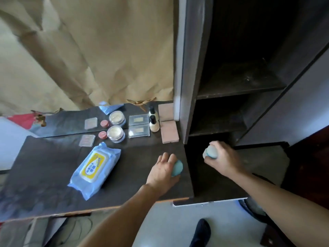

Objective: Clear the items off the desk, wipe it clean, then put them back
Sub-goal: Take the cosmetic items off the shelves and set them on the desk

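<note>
Two round cases at the bench edge, 3 o'clock.
Your left hand curls its fingers over the teal case, half hiding it; your right hand clasps the pale case; the wipes pack label is unreadable.

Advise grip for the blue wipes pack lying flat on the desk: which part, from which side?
Take the wipes pack from above, thumb and fingers across its two long edges near the middle. It lies flat and diagonal on the desk, label up, with room along both long edges. The crimped ends look floppy.
</note>
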Demonstrator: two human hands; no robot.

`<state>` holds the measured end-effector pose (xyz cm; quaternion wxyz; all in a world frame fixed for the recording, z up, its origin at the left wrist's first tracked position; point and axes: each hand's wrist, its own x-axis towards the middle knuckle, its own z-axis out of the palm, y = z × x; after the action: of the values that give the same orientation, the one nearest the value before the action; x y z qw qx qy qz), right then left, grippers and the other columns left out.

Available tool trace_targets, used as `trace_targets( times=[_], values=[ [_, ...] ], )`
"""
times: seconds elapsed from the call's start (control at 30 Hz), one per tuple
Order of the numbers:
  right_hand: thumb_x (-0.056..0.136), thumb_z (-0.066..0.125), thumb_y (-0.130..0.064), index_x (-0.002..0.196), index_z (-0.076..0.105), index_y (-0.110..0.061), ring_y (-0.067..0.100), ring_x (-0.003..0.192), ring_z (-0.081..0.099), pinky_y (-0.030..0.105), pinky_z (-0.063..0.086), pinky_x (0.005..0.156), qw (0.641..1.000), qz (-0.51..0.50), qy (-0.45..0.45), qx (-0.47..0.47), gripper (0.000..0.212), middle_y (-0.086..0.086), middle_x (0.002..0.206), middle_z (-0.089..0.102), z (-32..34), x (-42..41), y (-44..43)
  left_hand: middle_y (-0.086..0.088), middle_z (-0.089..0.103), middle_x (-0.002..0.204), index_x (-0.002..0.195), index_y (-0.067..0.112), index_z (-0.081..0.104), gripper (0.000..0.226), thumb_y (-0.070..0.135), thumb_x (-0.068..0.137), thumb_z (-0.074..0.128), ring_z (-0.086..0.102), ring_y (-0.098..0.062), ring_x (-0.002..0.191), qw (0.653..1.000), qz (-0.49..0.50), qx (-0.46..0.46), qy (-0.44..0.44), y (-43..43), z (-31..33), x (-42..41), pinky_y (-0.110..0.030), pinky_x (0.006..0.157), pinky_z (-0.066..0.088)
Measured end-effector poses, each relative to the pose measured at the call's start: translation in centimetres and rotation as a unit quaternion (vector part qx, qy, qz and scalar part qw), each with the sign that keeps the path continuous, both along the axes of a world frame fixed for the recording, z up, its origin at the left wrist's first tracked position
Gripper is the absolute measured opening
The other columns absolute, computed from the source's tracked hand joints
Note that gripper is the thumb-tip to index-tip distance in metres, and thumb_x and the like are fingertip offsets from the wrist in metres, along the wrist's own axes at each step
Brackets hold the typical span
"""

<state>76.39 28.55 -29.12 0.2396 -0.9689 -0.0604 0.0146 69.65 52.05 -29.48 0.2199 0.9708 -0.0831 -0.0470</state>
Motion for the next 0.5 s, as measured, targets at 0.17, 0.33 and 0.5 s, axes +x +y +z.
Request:
trace_targets(
  times=[0.17,0.33,0.5],
  values=[
    [0.067,0.073,-0.048,0.102,0.057,-0.024,0.023,0.088,0.062,0.032,0.050,0.071,0.998,0.056,0.009,0.009,0.045,-0.001,0.098,0.063,1.1,-5.2,11.5,-0.007,0.048,0.111,0.113,0.013,0.049,0.050,0.031,0.072,0.073,0.049,-0.028,0.101,0.997,0.073,0.010,-0.010,11.3,1.6,-6.6,-0.040,0.086,0.045],
    [0.070,0.069,-0.054,0.100,0.056,-0.028,0.023,0.087,0.062,0.033,0.050,0.071,0.992,0.124,-0.008,0.036,0.042,-0.005,0.099,0.063,2.6,-7.6,23.3,-0.010,0.050,0.117,0.117,0.010,0.051,0.053,0.027,0.073,0.073,0.049,-0.033,0.106,0.985,0.168,0.004,-0.025,21.9,3.8,-11.8,-0.044,0.084,0.046],
    [0.075,0.061,-0.061,0.105,0.053,-0.029,0.024,0.094,0.062,0.034,0.048,0.075,0.979,0.201,0.004,0.023,0.045,-0.006,0.105,0.064,3.7,-7.7,33.1,-0.006,0.050,0.107,0.107,0.011,0.052,0.048,0.028,0.068,0.075,0.050,-0.030,0.099,0.965,0.259,0.004,-0.038,30.5,4.9,-14.8,-0.043,0.076,0.048]
  ],
)
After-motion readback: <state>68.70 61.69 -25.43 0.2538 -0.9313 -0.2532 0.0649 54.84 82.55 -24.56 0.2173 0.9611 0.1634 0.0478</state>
